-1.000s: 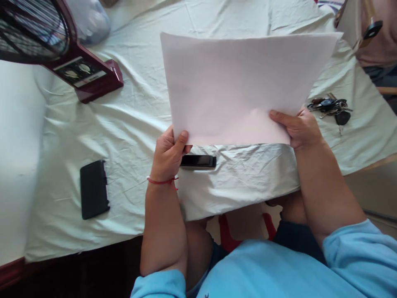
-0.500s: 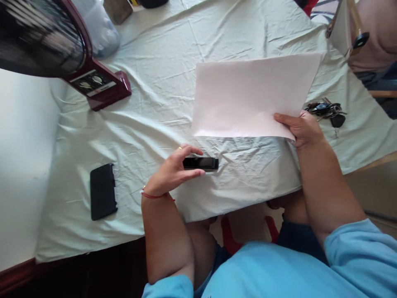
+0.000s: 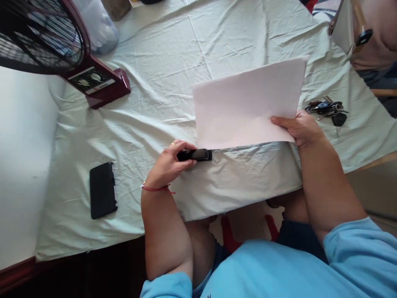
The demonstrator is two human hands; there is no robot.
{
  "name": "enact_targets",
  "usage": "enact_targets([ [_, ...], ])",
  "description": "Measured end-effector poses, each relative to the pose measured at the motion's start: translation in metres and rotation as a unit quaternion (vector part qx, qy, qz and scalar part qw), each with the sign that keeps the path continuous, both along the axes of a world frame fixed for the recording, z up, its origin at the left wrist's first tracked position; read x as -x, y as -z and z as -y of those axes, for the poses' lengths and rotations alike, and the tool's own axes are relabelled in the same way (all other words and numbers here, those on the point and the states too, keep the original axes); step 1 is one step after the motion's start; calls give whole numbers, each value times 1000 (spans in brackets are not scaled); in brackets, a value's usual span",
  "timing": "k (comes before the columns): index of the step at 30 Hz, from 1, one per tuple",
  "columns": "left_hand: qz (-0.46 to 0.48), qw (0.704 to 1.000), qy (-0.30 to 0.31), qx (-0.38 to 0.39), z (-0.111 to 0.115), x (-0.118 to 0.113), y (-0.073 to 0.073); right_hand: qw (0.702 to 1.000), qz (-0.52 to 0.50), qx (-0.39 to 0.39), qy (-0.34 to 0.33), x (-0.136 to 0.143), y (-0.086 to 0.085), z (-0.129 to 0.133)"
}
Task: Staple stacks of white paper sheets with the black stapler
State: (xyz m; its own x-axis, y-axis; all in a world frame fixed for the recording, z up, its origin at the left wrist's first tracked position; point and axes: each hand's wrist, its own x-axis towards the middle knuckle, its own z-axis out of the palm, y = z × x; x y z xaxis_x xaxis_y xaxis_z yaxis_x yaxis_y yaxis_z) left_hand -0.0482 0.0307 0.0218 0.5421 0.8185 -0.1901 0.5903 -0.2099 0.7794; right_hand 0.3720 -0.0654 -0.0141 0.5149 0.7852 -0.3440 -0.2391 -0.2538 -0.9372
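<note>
My left hand is closed around a small black stapler at the near part of the table, thumb on its near side and fingers on its far side. White paper sheets are pinched by their near right corner in my right hand, with the thumb on top and the other fingers hidden beneath. The sheets' near left corner is right beside the far side of the stapler; whether it touches or sits in the stapler's mouth I cannot tell.
A black phone case lies at the left. A dark red fan stands at the back left beside a clear plastic container. Keys rest right of the paper on the wrinkled pale tablecloth. A bag is at the far right.
My left hand has closed on the stapler and shifted it slightly left and away from me. My right hand has tilted the paper, bringing its near left corner down to the stapler.
</note>
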Motion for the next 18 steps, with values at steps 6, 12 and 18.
enact_targets([
  [6, -14, 999, -39, 10, 0, -2, -2, 1000, -16, 14, -13, -4, -7, 2],
  [12, 2, 997, -78, 24, -1, -3, -1, 999, -8, 18, -29, -10, -3, 4],
  [18, 12, 995, -94, -5, -1, -2, 4, 1000, 12, 4, -21, -14, 11, 0],
])
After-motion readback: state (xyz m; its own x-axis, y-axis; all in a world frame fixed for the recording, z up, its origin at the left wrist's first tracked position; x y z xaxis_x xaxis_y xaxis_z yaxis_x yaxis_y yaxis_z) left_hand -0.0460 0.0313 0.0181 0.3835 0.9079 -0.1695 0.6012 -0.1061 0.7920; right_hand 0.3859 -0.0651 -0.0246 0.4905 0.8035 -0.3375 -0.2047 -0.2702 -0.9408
